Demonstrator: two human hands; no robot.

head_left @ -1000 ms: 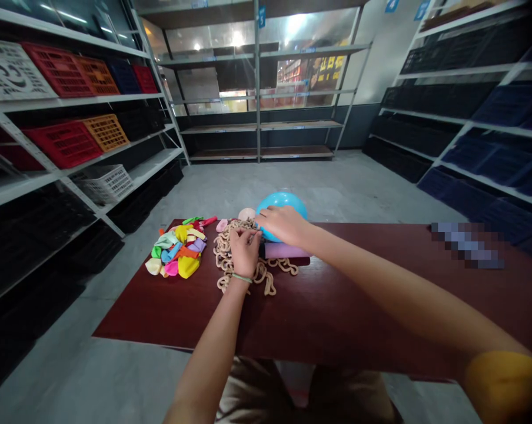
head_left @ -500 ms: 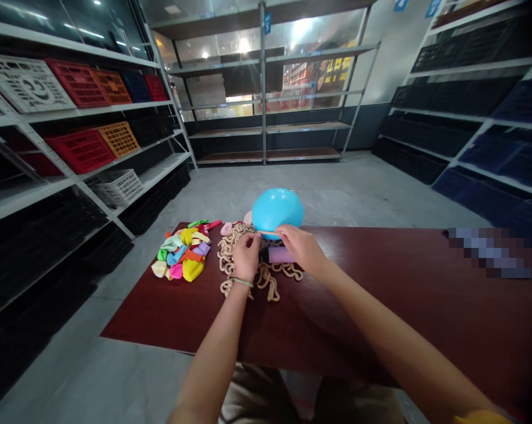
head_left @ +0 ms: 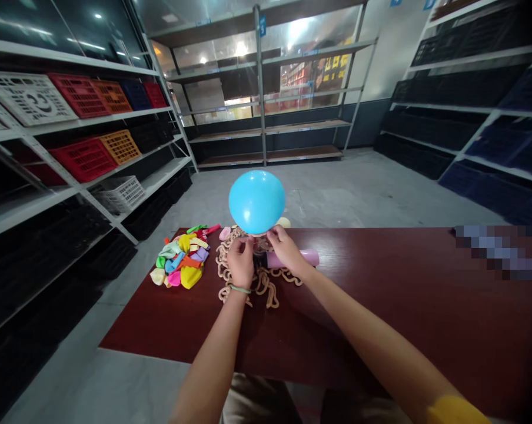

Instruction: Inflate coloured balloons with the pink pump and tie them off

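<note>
An inflated blue balloon (head_left: 257,202) stands above the far edge of the table, its underside at my fingertips. My left hand (head_left: 241,262) is closed in a pinch just below the balloon, at its left. From the right, my right hand (head_left: 286,250) pinches close under it; the balloon's neck is hidden among the fingers. Something pale shows between the fingertips, too small to name. Beneath my hands lie curly beige cords (head_left: 268,292) and a lilac cylinder (head_left: 309,257) with a black end (head_left: 260,259), partly covered by my right hand.
A pile of colourful deflated balloons (head_left: 184,259) lies left on the dark red table (head_left: 381,294). A pale rounded thing (head_left: 285,222) shows behind my right hand. Shelving with crates (head_left: 78,159) stands left, a metal rack (head_left: 263,126) ahead, dark bins (head_left: 446,129) right.
The balloon has moved left and up from behind my hands and now shows more of its round side. My right hand has shifted slightly left, uncovering the cylinder's right end.
</note>
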